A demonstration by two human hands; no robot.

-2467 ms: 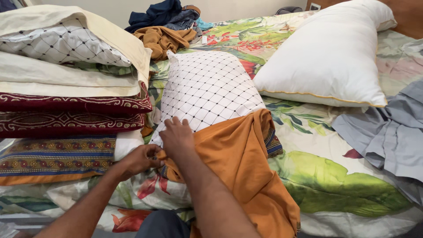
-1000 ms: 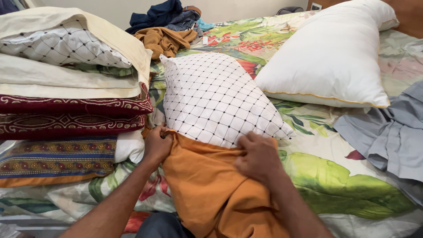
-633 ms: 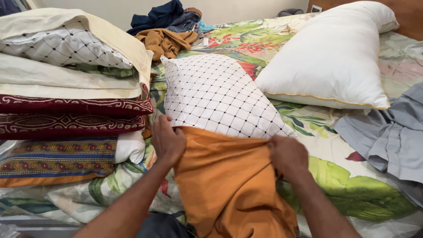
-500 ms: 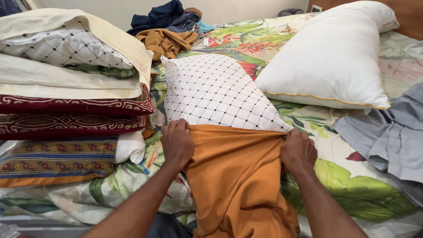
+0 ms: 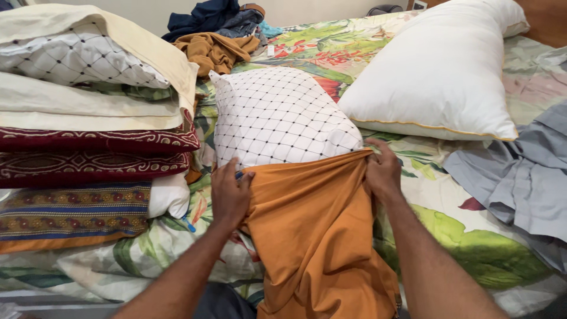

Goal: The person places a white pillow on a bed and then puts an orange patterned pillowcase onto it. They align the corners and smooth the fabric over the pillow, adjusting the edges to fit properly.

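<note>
A white pillow with a black diamond grid (image 5: 277, 112) lies on the bed in front of me. Its near end sits inside an orange pillow cover (image 5: 313, 230), which runs down toward my lap. My left hand (image 5: 229, 192) grips the cover's open edge at the pillow's left corner. My right hand (image 5: 383, 168) grips the same edge at the right corner. The cover's mouth stretches between both hands, across the pillow's lower part.
A stack of folded pillows and covers (image 5: 88, 130) rises at the left. A large plain white pillow (image 5: 437, 77) lies at the right, with grey cloth (image 5: 520, 171) beside it. Crumpled clothes (image 5: 215, 35) are heaped at the far side of the floral bedsheet (image 5: 472, 236).
Both hands have pulled the orange cover's edge farther up over the patterned pillow. My right hand rose to the pillow's right corner, and more of the pillow is covered.
</note>
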